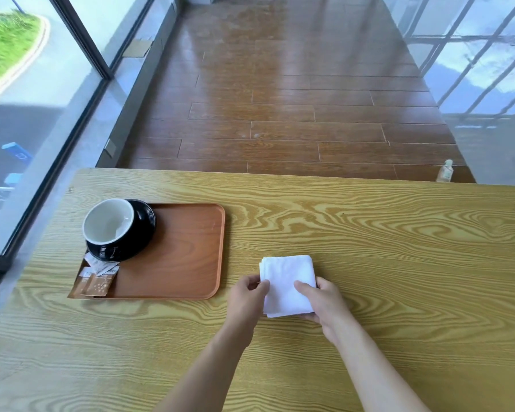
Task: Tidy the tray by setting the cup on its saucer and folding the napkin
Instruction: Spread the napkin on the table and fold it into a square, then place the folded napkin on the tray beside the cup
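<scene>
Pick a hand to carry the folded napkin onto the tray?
Left, likely. The left hand grips the napkin edge nearest the tray, which lies to its left. The right hand would have to cross over.

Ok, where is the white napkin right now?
The napkin lies folded on the table, right of the tray, with the left hand and right hand on its near edges.
</scene>
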